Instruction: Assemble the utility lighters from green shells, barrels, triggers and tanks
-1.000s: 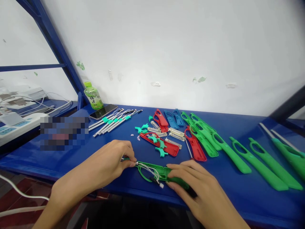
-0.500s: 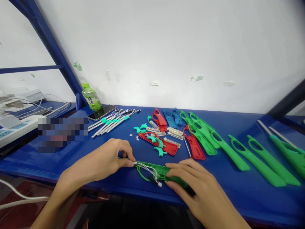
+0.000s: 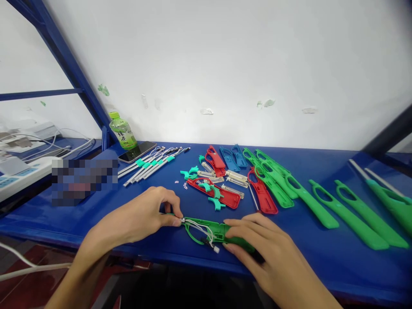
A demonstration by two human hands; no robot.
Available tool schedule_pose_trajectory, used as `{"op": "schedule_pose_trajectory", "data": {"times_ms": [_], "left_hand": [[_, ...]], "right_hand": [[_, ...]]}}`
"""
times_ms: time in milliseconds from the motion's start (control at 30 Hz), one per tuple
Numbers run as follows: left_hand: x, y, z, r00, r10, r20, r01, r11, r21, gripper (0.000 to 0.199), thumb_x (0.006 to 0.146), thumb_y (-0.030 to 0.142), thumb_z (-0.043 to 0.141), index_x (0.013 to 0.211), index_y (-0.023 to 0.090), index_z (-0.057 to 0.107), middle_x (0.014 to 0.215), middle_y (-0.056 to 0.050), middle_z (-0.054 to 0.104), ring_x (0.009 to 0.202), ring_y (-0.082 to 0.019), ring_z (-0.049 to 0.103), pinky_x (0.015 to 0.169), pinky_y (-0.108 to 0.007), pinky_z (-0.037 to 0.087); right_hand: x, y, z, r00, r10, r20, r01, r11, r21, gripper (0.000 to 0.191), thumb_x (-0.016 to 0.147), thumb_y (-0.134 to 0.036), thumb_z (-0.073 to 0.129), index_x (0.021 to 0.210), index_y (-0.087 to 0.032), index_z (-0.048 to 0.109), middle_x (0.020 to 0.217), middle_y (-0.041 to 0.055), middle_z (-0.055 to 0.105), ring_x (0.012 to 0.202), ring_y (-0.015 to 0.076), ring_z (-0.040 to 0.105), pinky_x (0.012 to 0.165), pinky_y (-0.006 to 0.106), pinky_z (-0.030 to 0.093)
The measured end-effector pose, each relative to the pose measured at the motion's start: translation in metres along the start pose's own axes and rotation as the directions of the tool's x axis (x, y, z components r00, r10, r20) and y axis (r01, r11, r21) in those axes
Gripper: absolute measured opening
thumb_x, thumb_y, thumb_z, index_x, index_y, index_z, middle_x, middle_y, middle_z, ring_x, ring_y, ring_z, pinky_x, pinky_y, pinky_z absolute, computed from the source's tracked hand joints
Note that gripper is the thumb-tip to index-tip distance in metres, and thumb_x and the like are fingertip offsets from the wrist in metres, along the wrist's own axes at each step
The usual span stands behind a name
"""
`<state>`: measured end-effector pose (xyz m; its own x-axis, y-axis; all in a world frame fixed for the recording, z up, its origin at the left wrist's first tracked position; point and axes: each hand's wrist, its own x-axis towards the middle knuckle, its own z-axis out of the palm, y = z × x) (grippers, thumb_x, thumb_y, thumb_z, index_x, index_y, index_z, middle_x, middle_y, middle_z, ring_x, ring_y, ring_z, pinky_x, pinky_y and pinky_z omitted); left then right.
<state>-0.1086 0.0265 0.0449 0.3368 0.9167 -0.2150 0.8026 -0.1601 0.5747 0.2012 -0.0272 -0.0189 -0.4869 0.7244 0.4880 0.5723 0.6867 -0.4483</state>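
A green plastic casing half (image 3: 219, 231) lies near the table's front edge, its inner side up. My right hand (image 3: 262, 244) grips its wide end, fingers over the top and thumb below. At the looped end, my left hand (image 3: 161, 212) pinches the tip and the metal end of a part with white wires (image 3: 201, 226). Those wires run over the casing's loop to a small white connector (image 3: 216, 249) at the front rim. The fingers of my left hand partly hide the tip.
Beyond my hands lie red casings (image 3: 230, 197), teal triggers (image 3: 216, 203), clear tanks (image 3: 236, 178) and blue casings (image 3: 229, 159). Green casings (image 3: 309, 201) spread rightward. Metal rods with wires (image 3: 151, 167), a phone (image 3: 137, 151) and a bottle (image 3: 122, 132) are at the left.
The view has shifted very slightly. Both hands keep the same hold on the casing, and the wires have barely moved.
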Motion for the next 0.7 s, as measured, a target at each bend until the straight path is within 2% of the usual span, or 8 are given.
{"op": "schedule_pose_trajectory", "data": {"times_ms": [267,533,700], "left_hand": [[-0.0027,0.0044,0.0045,0.997,0.044,-0.069,-0.041,0.998,0.04,0.011,0.085,0.033,0.076,0.076,0.027,0.077,0.095,0.0,0.079,0.095,-0.023,0.071,0.082,-0.033,0.05],[-0.0024,0.0016,0.0049,0.997,0.035,-0.063,-0.032,0.998,0.051,0.009,0.087,0.032,0.079,0.078,0.028,0.08,0.096,0.001,0.08,0.094,-0.023,0.072,0.079,-0.031,0.05],[-0.0046,0.0031,0.0073,0.995,0.043,-0.085,-0.037,0.996,0.075,0.007,0.089,0.029,0.079,0.082,0.029,0.081,0.096,0.002,0.08,0.096,-0.023,0.071,0.081,-0.032,0.048]], "right_hand": [[-0.0006,-0.0004,0.0001,1.0,-0.001,-0.011,0.001,1.0,0.005,0.011,0.113,-0.028,0.064,0.11,-0.03,0.075,0.116,-0.0003,0.085,0.105,0.0237,0.077,0.09,0.038,0.066],[0.0002,-0.0013,0.0001,1.0,-0.01,-0.026,0.01,1.0,0.001,0.012,0.114,-0.029,0.062,0.111,-0.03,0.073,0.114,-0.0022,0.085,0.103,0.0224,0.077,0.089,0.037,0.065],[0.001,-0.0075,-0.0026,0.998,-0.021,-0.059,0.016,0.997,-0.08,0.023,0.117,-0.043,0.055,0.12,-0.029,0.072,0.111,0.0,0.084,0.098,0.0227,0.079,0.083,0.038,0.064]]}}
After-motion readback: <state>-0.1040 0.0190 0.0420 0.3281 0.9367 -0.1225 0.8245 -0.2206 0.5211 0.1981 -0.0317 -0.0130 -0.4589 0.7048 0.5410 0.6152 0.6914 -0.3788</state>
